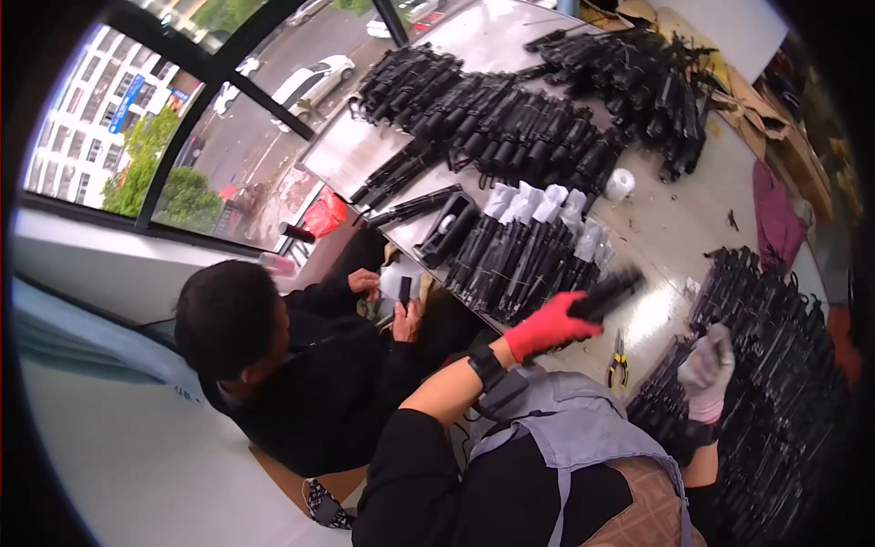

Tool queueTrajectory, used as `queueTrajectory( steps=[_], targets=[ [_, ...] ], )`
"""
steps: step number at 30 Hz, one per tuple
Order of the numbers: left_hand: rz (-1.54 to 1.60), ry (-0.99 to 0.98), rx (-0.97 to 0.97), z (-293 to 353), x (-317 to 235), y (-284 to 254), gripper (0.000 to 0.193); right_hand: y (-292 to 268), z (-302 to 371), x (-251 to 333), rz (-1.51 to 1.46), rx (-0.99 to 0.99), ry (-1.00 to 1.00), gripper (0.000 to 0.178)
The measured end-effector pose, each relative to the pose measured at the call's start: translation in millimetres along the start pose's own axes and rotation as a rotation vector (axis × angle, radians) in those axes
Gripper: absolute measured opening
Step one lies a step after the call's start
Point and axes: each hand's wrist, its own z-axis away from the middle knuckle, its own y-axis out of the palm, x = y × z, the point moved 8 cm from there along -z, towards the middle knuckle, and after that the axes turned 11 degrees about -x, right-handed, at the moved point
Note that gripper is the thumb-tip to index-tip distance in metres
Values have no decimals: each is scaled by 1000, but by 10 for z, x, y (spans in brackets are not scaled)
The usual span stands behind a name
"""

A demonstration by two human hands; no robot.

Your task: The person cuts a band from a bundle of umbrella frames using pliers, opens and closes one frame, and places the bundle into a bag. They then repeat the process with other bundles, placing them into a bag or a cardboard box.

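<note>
Beside a window [155, 191], a pale surface [670, 228] carries heaped black rods [775, 374]. Red-gloved, the left hand [551, 328] has its fingers wrapped round a bundle [616, 292], dark, long and blurred, jutting up and rightward past them above the surface. Its forearm slants forward to the right, elbow bent. Pale-gloved, the right hand [706, 376] points its fingers upward against the rods; whether they grip anything I cannot tell. Pliers [619, 357] lie between both hands' fingers. Beyond the red fingers, leftward, are white-topped packs [515, 251]; farther left sits a co-worker [319, 383].
</note>
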Motion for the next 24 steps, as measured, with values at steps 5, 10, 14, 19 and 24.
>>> queueTrajectory(
  steps=[5, 10, 14, 19, 24],
  targets=[
    [844, -17, 258, -333, -898, 373, 56, -284, -304, 84, 434, -291, -347, 43],
    [1040, 269, 585, -440, -1689, 718, 64, 701, -217, -655, 330, 183, 40, 48],
    [1182, 191, 164, -470, -1671, 493, 56, 761, -145, -32, 1179, -185, -479, 46],
    [996, 150, 24, -697, -1512, 787, 50, 815, -91, 158, 1215, -163, -719, 40],
    [942, 215, 167, -860, -1656, 942, 43, 821, -103, 195, 1082, -54, -711, 39]
  ],
)
